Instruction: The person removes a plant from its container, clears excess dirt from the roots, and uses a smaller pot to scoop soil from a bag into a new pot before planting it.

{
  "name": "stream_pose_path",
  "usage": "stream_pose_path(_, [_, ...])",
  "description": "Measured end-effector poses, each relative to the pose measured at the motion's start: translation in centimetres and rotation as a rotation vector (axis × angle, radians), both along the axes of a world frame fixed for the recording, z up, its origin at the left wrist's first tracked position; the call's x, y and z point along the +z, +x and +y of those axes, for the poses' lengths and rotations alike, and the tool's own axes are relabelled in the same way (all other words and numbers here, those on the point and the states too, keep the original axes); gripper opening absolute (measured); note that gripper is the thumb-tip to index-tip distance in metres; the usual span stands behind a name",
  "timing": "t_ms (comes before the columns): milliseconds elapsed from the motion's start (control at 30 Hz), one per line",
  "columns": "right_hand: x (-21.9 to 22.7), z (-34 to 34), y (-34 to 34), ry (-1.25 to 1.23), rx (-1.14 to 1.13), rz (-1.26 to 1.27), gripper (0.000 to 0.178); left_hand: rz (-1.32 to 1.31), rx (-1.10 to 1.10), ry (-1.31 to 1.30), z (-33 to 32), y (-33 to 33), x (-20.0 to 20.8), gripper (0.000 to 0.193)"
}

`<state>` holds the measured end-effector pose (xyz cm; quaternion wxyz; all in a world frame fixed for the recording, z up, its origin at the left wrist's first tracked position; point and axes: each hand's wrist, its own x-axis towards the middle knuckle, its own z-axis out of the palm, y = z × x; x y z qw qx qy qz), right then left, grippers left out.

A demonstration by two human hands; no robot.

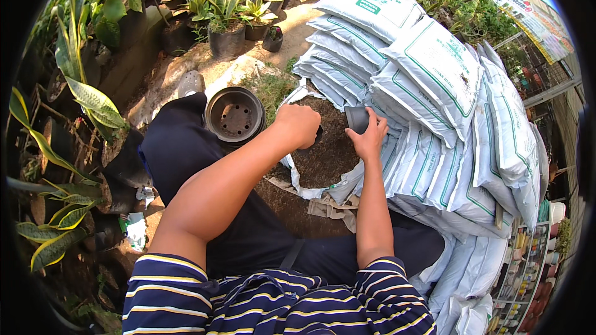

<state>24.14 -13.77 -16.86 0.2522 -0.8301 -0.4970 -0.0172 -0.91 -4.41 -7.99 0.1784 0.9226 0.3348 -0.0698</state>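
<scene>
A white sack (294, 180), rolled down at its rim, stands open in front of me and holds dark brown potting soil (324, 160). Over its left side, my left hand (300, 125) is closed in a fist. A dark edge shows beneath the fingers; the kind of thing it belongs to is hidden. My right hand (370, 133) grips a small black plant pot (357, 119) by its side, tilted over the right part of the soil. Left of the sack sit larger black plastic pots (234, 115), nested, with drain holes in the bottom of the top one.
Filled white sacks (434, 74) are piled high at the right. Potted snake plants (226, 9) and other greenery line the left and far side. A shoe (190, 83) shows past my left knee. Shelves with small pots (524, 267) stand at lower right.
</scene>
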Motion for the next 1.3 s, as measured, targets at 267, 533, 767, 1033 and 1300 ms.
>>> stream_pose_path(267, [-2.1, 1.1, -3.9, -0.367, 0.07, 0.034, 0.077, 0.05, -0.001, -0.02, -0.2, -0.9, -0.1, 0.033])
stream_pose_path(533, [-6.3, 1.4, -4.2, -0.334, -0.06, 0.041, 0.079, 0.012, 0.002, -0.028, -0.2, -0.2, -0.2, 0.032])
stream_pose_path(767, [-3.3, 0.7, 6.3, -0.265, 0.135, 0.378, 0.087, 0.028, -0.035, 0.01, -0.5, -0.4, -0.4, 0.03])
stream_pose_path(1033, [-10.5, -2.7, 15.8, -0.222, -0.318, 0.328, 0.097, 0.088, -0.053, 0.004, -1.2, -0.5, -0.8, 0.032])
stream_pose_path(1300, [-13.3, 3.1, 8.5, -0.534, -0.374, 0.242, 0.087, 0.152, -0.084, -0.016, -1.2, 0.3, -1.3, 0.036])
